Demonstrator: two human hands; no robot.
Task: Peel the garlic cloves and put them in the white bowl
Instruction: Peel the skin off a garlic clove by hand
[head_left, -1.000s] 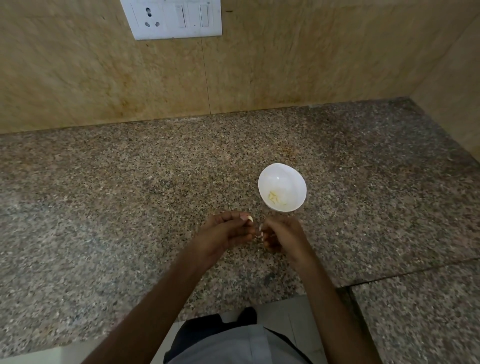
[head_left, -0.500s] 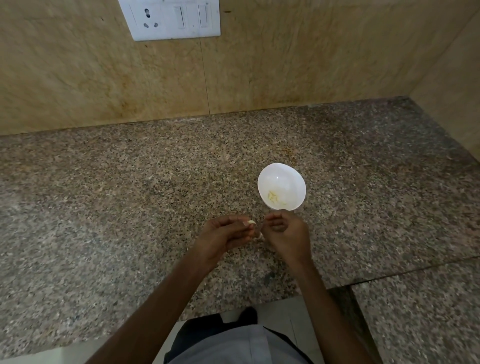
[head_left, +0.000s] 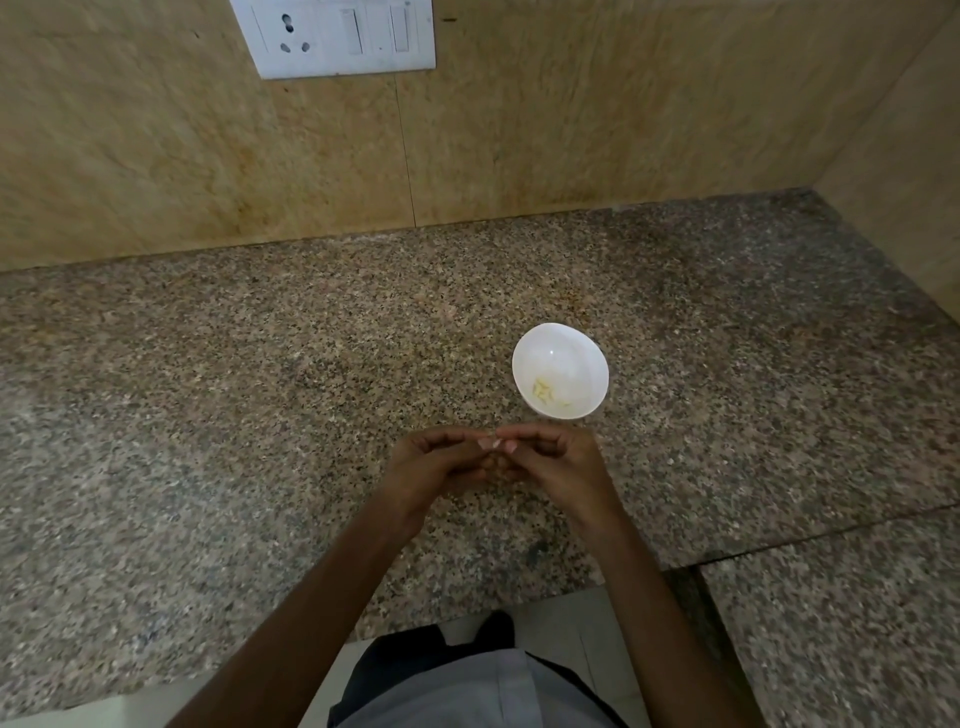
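A small white bowl (head_left: 579, 347) stands on the granite counter (head_left: 260, 395), with a few pale peeled garlic bits (head_left: 545, 391) in its bottom. Just below it my left hand (head_left: 434, 467) and my right hand (head_left: 558, 467) meet fingertip to fingertip. Between the fingertips a small pale garlic clove (head_left: 496, 444) is pinched by both hands. Most of the clove is hidden by the fingers.
A tan tiled wall runs along the back, with a white switch-and-socket plate (head_left: 343, 36) at the top. A side wall closes the right end. The counter's front edge (head_left: 467, 621) is near my body, and a seam (head_left: 810, 535) crosses the counter at right.
My hands have come closer together and shifted slightly, fingertips now touching around the clove. The bowl has not moved.
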